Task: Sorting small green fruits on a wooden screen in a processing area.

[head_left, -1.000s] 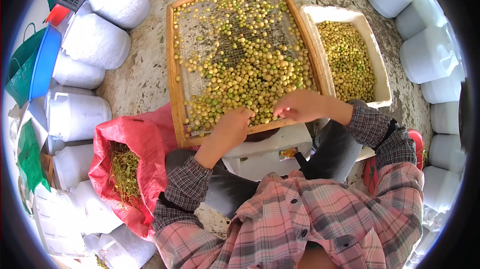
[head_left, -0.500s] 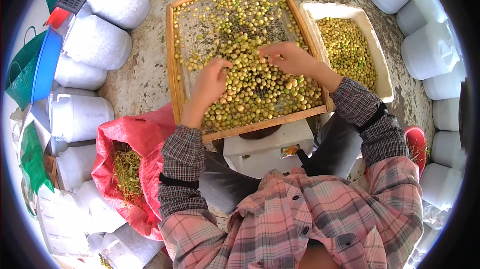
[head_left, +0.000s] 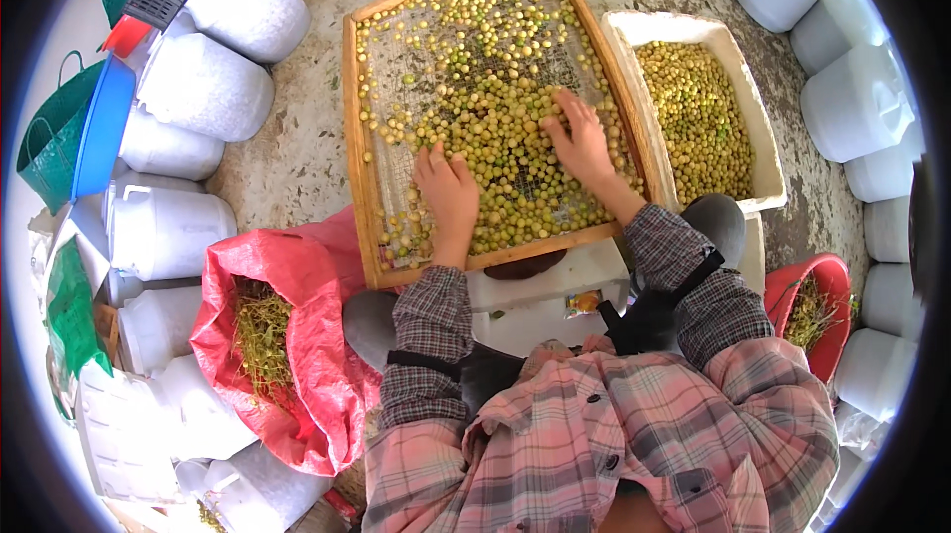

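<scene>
Wooden sieve tray, long axis pointing away, under both flat hands.

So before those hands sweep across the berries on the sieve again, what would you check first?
1. Left hand flat on the berries: ok.
2. Right hand flat on the berries, fingers spread: ok.
3. Wooden-framed mesh sieve resting on the white box under its near edge: ok, though its far support is hidden.
4. White foam box beside the sieve has room: cannot tell, already well filled.
5. Red sack of stems standing open: ok.
</scene>
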Demonstrator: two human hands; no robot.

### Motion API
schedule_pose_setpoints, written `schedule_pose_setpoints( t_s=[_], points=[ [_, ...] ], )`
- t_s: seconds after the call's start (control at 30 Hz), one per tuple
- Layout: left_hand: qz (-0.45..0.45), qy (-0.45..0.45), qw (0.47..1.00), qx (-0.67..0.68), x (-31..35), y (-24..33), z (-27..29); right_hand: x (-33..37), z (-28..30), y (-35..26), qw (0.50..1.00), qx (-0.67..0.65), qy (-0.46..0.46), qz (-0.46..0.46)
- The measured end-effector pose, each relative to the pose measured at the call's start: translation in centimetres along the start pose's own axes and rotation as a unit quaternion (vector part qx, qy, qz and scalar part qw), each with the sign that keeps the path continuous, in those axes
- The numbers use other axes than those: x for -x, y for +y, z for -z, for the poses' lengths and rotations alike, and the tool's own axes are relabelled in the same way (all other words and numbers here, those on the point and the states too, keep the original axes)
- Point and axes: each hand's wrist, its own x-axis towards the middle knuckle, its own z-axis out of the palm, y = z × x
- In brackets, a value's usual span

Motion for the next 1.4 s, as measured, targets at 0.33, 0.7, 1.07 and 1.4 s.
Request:
schedule_pose_setpoints(
  t_s=[0.33,0.7,1.07,1.4],
  points=[
    [0.148,0.03,0.888,0.435,-1.0,7.9,-4.2,0.6,-2.2,-6.1,0.894,-0.409,-0.006,-0.185],
    [0.191,0.012,0.692,0.696,-1.9,18.8,-4.3,-1.9,6.3,-5.9,0.659,-0.691,0.097,-0.283],
    [0.123,-0.375,0.777,0.49,-3.6,34.0,-12.6,-4.3,21.6,14.5,0.755,-0.475,0.251,-0.376],
    [-0.122,-0.281,0.951,0.048,-11.0,11.1,-2.2,-6.5,16.7,9.1,0.971,-0.18,-0.018,-0.159]
  ],
)
